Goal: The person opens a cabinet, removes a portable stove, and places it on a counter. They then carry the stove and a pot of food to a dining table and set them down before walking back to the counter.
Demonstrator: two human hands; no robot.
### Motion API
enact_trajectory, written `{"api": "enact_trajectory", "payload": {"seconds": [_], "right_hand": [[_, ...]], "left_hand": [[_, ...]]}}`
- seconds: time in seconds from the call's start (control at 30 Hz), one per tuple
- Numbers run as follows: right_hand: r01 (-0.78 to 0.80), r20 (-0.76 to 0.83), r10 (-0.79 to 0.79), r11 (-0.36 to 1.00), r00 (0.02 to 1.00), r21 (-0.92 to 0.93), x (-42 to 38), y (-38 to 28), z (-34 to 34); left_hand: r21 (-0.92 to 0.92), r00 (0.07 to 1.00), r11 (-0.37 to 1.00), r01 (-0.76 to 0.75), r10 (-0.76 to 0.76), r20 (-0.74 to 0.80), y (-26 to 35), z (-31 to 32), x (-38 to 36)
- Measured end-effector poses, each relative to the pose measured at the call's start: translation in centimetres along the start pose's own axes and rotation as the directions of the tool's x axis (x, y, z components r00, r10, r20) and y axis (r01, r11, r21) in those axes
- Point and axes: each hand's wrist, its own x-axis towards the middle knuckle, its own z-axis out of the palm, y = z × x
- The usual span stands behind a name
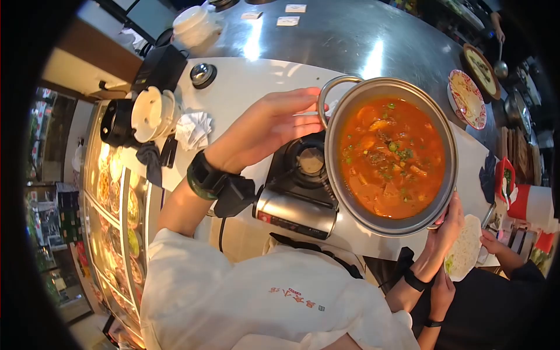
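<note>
Both hands grip the pot (389,154) of red stew by its 2 handles, left hand (265,125) and right hand (448,224), right above the portable stove (300,186).

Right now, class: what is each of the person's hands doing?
Left hand: shut on one loop handle of the round metal pot of red-orange stew.
Right hand: grips the pot's opposite rim, above the portable gas stove.
</note>
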Motion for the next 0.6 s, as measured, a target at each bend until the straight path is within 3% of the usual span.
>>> {"api": "enact_trajectory", "payload": {"seconds": [0.3,0.6], "right_hand": [[-0.093,0.195,0.099,0.995,0.976,-0.04,-3.4,2.3,3.7],[-0.13,0.306,0.158,0.985,0.939,-0.111,-4.4,4.4,7.0]], "left_hand": [[-0.106,0.973,0.987,-0.121,0.097,-0.208,-1.2,-2.7,-10.8],[-0.112,0.943,0.978,-0.175,0.134,-0.303,-2.6,-5.4,-15.0]]}}
